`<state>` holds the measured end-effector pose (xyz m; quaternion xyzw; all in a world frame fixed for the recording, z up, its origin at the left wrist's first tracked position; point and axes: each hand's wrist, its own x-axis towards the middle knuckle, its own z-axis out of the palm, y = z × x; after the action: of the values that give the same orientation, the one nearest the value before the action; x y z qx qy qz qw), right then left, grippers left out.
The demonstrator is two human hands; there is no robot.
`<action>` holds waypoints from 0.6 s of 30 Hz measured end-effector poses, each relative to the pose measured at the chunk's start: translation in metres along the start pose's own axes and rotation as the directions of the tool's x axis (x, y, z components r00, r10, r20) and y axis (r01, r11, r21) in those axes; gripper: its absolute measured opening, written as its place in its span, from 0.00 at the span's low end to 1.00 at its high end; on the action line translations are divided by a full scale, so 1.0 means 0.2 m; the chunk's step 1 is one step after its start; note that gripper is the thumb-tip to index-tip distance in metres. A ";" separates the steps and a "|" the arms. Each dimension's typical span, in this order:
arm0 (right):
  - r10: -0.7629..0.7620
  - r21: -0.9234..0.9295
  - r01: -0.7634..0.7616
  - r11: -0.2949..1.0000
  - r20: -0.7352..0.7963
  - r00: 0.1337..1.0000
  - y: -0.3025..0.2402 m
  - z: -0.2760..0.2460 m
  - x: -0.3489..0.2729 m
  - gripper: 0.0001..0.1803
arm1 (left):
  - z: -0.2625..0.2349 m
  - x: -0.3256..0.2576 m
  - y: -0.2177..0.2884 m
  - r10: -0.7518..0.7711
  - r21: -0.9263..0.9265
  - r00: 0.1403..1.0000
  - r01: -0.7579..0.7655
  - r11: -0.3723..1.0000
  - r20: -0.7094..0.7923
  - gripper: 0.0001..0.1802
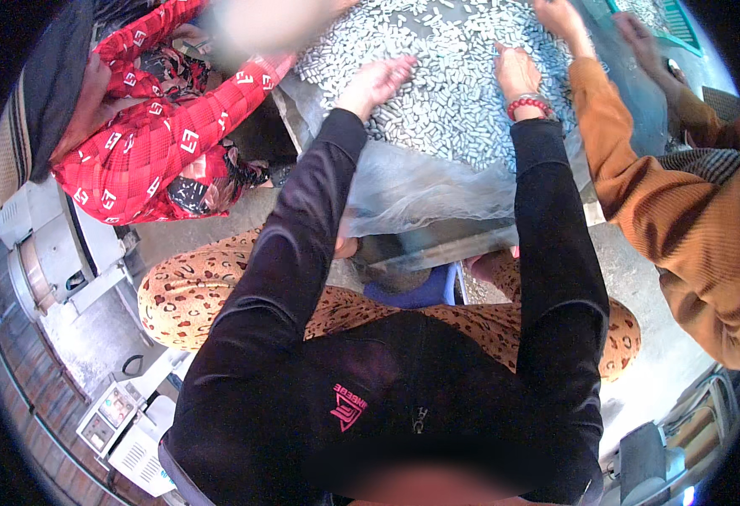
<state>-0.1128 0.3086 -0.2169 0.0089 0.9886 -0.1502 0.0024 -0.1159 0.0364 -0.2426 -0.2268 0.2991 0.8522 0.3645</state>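
Many small, pale silvery cylinder-shaped pieces (454,118) lie spread in a loose layer over a table covered with a clear plastic sheet (437,185). Over the near left part of the layer is my left hand (376,84), its fingers curled together and turned to the right; what they hold, if anything, is too small to make out. My right hand (518,72), with a red bead bracelet (528,105) at the wrist, reaches down to the pieces further right. Its fingers are bent and pressed close, and their tips are partly hidden.
On the left sits a person in a red patterned sleeve (167,143). At the right a co-worker in an orange sleeve (623,169) reaches over the pieces, with another person's hand (640,42) beyond. A green basket (680,24) stands far right. Pale machines (125,422) stand at the lower left.
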 end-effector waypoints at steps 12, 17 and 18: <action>-0.123 0.086 0.114 0.990 0.108 0.986 -0.15 0.01 -0.29 0.07 | 0.19 0.06 0.20 0.432 0.709 0.901 -0.322 0.628 0.026 0.13; 0.126 0.368 -0.142 0.919 0.066 0.990 -0.24 -0.03 -0.44 0.10 | 0.20 0.22 0.10 0.684 0.800 0.729 -0.390 0.456 -0.034 0.12; 0.183 0.577 -0.189 0.795 0.070 0.981 -0.16 -0.01 -0.47 0.10 | 0.19 0.20 0.09 0.701 0.729 0.712 -0.461 0.506 -0.036 0.12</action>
<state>-0.0199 0.2773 -0.2051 0.1055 0.8897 -0.4437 0.0194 -0.1615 0.0717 -0.2322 -0.1008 0.7009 0.7042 0.0522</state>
